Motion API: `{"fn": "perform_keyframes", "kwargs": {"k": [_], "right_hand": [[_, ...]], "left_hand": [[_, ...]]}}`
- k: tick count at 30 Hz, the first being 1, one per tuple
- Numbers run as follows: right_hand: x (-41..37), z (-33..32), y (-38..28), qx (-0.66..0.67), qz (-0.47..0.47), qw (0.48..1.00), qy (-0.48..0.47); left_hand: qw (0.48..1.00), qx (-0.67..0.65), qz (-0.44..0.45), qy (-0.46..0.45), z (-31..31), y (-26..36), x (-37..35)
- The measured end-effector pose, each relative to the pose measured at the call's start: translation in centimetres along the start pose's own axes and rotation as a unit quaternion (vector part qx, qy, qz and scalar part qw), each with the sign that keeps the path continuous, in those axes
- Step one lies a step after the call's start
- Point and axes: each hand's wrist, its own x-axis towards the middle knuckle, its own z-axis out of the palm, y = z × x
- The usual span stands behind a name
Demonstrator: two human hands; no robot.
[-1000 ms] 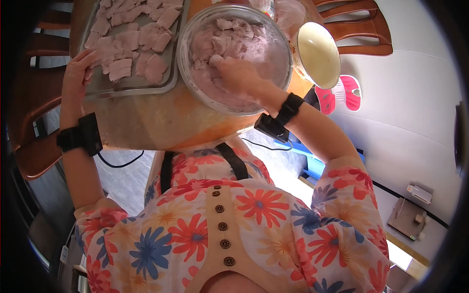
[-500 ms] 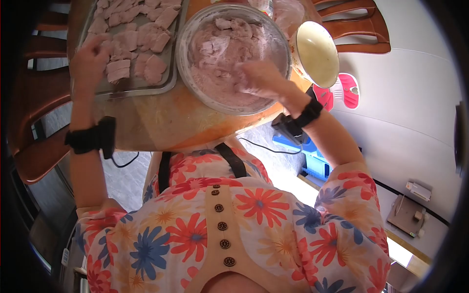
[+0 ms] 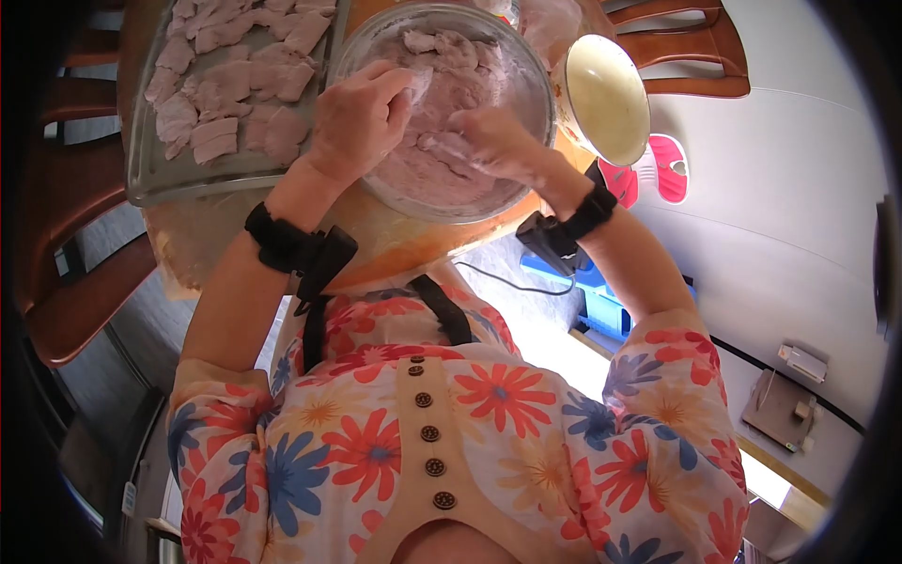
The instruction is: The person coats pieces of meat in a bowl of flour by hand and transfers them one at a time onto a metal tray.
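A round metal bowl holds pale pink flour-like powder with coated meat slices heaped at its far side. Over the bowl's left rim is my left hand, its fingers curled together. A whitish bit shows at its fingertips, and I cannot tell whether it is a piece or powder on the skin. My right hand is down in the bowl on the right, fingers closed on a powdered meat slice. Left of the bowl, a metal tray carries rows of flat coated meat slices.
A cream enamel basin stands tilted at the bowl's right. Behind it lies a clear plastic bag. Wooden chairs flank the table on both sides. A strapped device sits on each of my wrists, and a cable hangs under the right one.
My left hand has moved from the tray's slices rightward to the bowl. The tray has shifted slightly left and nearer. My right hand stays in the bowl, with a slice now showing at its fingers.
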Motion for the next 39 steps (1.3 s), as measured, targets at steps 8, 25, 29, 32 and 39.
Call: {"fn": "perform_keyframes", "kwargs": {"k": [8,25,29,32,39], "right_hand": [[1.4,2.4,-2.2,-0.128,0.082,0.984,-0.089],[3.5,3.7,-1.1,-0.051,-0.061,0.997,-0.016],[0.8,3.3,-0.5,0.084,0.105,0.985,-0.105],[0.2,3.7,-1.8,-0.025,0.074,0.995,-0.059],[-0.5,1.5,-1.9,0.066,-0.082,0.994,0.002]], "left_hand": [[0.999,0.033,0.014,0.021,0.7,-0.1,-0.4],[0.998,0.063,-0.016,0.012,0.4,-0.3,-0.7],[0.998,0.066,-0.011,0.004,0.6,-0.4,-0.8],[0.997,0.076,-0.012,-0.001,0.5,-0.4,-0.8],[0.994,0.103,-0.008,-0.022,0.2,-0.3,-0.6]]}}
